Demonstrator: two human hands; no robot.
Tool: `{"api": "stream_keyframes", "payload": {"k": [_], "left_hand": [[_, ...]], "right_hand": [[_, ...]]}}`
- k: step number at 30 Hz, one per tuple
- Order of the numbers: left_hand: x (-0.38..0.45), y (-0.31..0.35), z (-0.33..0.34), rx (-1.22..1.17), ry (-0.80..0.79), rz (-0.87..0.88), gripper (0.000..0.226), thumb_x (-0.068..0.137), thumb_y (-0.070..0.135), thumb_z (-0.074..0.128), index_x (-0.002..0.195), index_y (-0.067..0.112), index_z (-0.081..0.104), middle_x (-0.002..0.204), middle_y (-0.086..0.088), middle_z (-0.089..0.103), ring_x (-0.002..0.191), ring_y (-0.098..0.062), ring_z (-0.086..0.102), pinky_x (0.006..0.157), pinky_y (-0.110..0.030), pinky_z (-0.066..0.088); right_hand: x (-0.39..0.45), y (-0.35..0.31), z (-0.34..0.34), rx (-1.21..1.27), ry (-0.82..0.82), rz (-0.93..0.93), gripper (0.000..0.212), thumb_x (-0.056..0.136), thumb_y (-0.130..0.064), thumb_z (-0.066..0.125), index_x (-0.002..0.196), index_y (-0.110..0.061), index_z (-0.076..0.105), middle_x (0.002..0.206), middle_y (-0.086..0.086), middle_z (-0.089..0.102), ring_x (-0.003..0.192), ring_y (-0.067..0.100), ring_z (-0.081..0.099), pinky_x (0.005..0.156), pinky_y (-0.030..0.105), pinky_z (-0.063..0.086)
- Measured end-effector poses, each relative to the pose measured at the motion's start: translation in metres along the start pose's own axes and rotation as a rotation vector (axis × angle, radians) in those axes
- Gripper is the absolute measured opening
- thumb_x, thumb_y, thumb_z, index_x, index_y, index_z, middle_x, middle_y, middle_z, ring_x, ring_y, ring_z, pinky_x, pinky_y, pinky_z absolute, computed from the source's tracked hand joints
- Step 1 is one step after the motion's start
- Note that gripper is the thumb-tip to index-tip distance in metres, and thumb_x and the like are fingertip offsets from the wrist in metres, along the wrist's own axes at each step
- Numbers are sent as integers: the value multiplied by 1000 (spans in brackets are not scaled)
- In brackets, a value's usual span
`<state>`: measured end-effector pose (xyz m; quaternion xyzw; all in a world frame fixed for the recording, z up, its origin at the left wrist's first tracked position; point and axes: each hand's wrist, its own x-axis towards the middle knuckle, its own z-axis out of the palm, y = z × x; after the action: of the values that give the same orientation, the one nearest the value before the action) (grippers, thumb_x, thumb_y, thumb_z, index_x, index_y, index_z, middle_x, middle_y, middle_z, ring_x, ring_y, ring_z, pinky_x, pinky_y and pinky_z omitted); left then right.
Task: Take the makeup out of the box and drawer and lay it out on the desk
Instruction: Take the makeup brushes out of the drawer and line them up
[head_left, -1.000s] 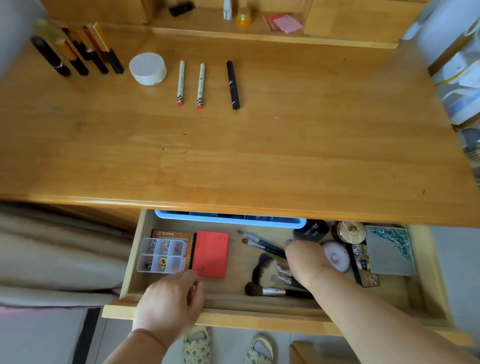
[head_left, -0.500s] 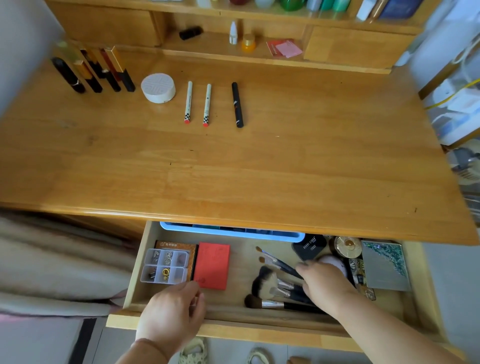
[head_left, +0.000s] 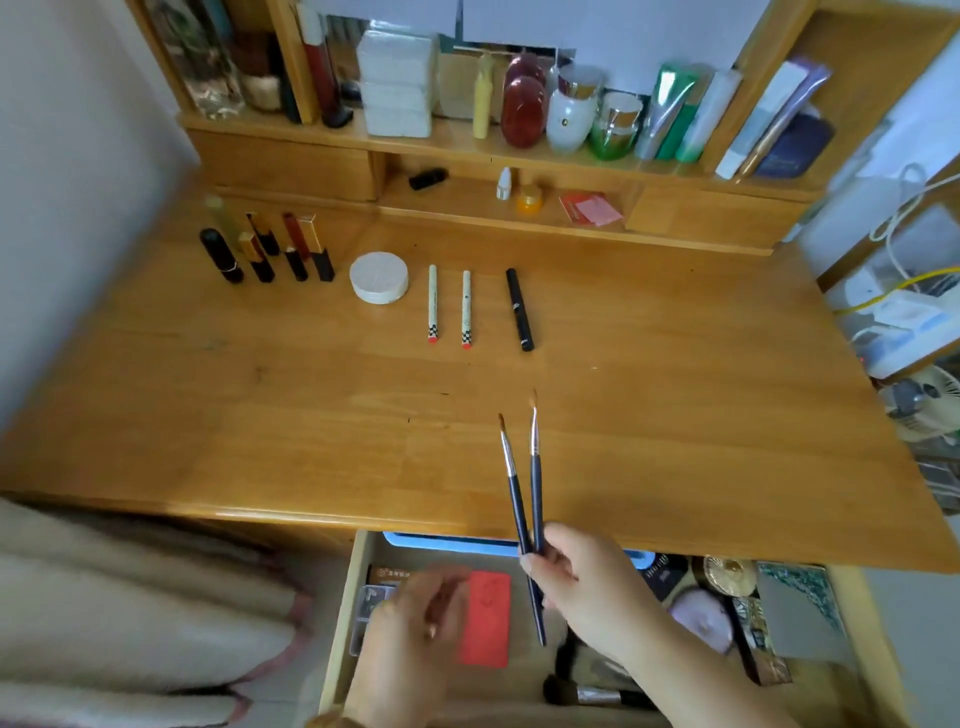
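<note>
**Head view: two fine brushes lifted, to be laid in the row**

Right hand (head_left: 587, 587) pinches two fine brushes (head_left: 524, 499) near the handle ends, tips up, above the bench (head_left: 675, 415) front edge. Left hand (head_left: 410, 639) blurred over the drawer (head_left: 337, 623); grip there cannot be told. Judgement: lay the brushes parallel, apart, right of the black pen (head_left: 519, 309), matching the row's spacing and orientation.

desk (head_left: 675, 395) right bare — lipsticks (head_left: 270, 254) far-left

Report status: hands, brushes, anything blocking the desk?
Right hand grips two thin brushes over desk edge. Left hand blurred, above drawer. Desk ahead unobstructed.
</note>
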<state>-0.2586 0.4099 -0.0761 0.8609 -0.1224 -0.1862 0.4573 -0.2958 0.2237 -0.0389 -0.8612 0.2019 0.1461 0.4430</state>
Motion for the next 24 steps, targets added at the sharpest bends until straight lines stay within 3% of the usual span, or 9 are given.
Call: {"api": "stream_keyframes", "payload": {"k": [2, 4, 8, 11, 14, 17, 19, 21, 24], "left_hand": [[27, 13, -29, -179, 63, -95, 25, 86, 20, 63, 89, 44, 60, 66, 12, 68, 58, -1, 64, 58, -19, 51], [53, 17, -61, -290, 26, -153, 13, 89, 26, 60, 95, 36, 64, 58, 12, 64, 50, -3, 59, 52, -19, 46], [94, 6, -115, -367, -78, -160, 18, 90, 17, 57, 76, 17, 68, 49, 10, 58, 44, -1, 50, 45, -11, 37], [126, -13, -143, -351, -66, -212, 25, 91, 12, 57, 67, 12, 64, 44, 4, 55, 40, -6, 47, 43, -15, 37], [159, -32, -169, -274, -37, -221, 26, 90, 16, 59, 64, 15, 63, 45, 1, 56, 42, -10, 50, 46, -21, 41], [187, -46, -187, -131, -40, -177, 16, 87, 22, 63, 75, 12, 60, 58, -5, 54, 42, -7, 52, 48, -23, 43], [200, -52, -190, -43, -38, -164, 9, 85, 26, 66, 87, 22, 58, 63, -4, 57, 42, -4, 54, 46, -18, 43], [206, -55, -188, 57, -30, -137, 25, 83, 30, 67, 102, 33, 51, 63, 0, 60, 48, -5, 58, 48, -19, 42], [210, -56, -183, 162, -15, -65, 44, 83, 32, 66, 122, 31, 45, 61, 3, 54, 53, -7, 54, 48, -19, 35]], "right_hand": [[22, -32, 15, 142, -91, 43, 21, 91, -24, 55, 76, -9, 54, 61, -1, 52, 50, 6, 58, 52, 20, 43], [43, -62, 32, 212, -162, 53, 21, 90, -22, 56, 82, -2, 54, 63, 3, 53, 48, 7, 56, 50, 22, 44], [80, -112, 69, 252, -243, 62, 16, 90, -19, 57, 79, -8, 56, 75, 7, 67, 49, 7, 55, 51, 24, 46], [105, -139, 89, 316, -174, 67, 6, 88, -13, 58, 87, -8, 59, 83, 10, 70, 49, 6, 54, 54, 25, 47], [125, -152, 101, 113, -19, 64, 36, 86, -22, 64, 118, -23, 49, 78, 1, 66, 63, 10, 64, 63, 31, 57], [139, -158, 104, -116, 74, 32, 53, 87, -31, 62, 134, -26, 37, 71, -6, 60, 66, 5, 60, 60, 20, 51], [149, -162, 110, -183, 90, 21, 62, 88, -33, 59, 141, -29, 27, 64, -7, 57, 60, 4, 57, 53, 17, 45], [157, -164, 116, -219, 97, 36, 69, 90, -34, 55, 145, -33, 14, 64, -8, 55, 57, 5, 55, 51, 18, 43], [162, -165, 122, -277, 119, 42, 69, 92, -35, 49, 147, -33, 6, 60, -10, 46, 54, 4, 47, 49, 19, 39]]}}
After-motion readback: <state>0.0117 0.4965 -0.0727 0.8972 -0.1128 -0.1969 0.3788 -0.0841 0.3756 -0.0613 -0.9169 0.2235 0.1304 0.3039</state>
